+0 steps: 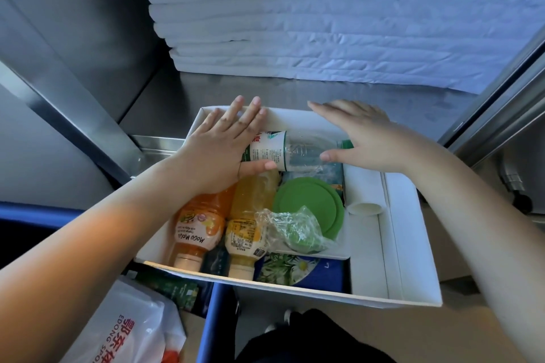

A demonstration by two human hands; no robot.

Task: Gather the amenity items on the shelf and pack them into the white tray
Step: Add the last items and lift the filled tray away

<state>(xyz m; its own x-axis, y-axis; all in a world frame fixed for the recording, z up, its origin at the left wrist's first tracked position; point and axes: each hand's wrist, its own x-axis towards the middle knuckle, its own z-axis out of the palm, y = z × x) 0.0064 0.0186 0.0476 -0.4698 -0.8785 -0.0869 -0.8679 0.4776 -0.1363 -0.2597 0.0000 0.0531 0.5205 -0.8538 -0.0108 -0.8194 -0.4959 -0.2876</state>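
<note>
Now the water bottle (290,152) lies on its side at twelve o'clock in the white tray (413,244) — left hand (224,150) and right hand (362,138) pressing it, flat-fingered, unclenched. Light, crinkly, slippery plastic — best gripped mid-body.

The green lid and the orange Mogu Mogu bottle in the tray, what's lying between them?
In the head view, a yellow juice bottle lies between the green lid and the orange bottle, cap toward the near wall of the white tray.
</note>
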